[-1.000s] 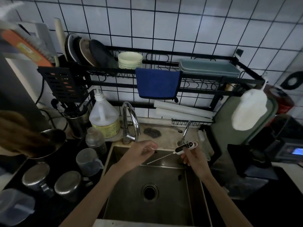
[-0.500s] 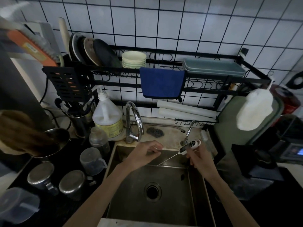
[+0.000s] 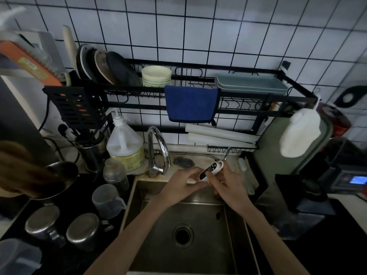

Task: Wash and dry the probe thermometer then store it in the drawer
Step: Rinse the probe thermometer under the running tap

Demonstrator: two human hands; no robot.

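Observation:
The probe thermometer (image 3: 212, 170) is white with a black display. It is held over the back edge of the steel sink (image 3: 158, 231). My right hand (image 3: 228, 185) grips its body from the right. My left hand (image 3: 182, 185) comes in from the left with its fingers curled against the thermometer's lower end. The metal probe is hidden between my hands. The chrome faucet (image 3: 158, 149) stands just left of my hands, and no water is visible. A blue cloth (image 3: 190, 104) hangs on the dish rack above.
A black dish rack (image 3: 248, 105) with plates, bowls and trays spans the wall above the sink. A soap jug (image 3: 125, 147), measuring cup (image 3: 107, 201) and metal cups (image 3: 83, 231) crowd the left counter. A green cutting board (image 3: 278, 155) and a white mitt (image 3: 299, 133) stand right.
My hands have come together. The long probe that stuck out to the left between them is no longer in sight, and the thermometer body is tilted more upright.

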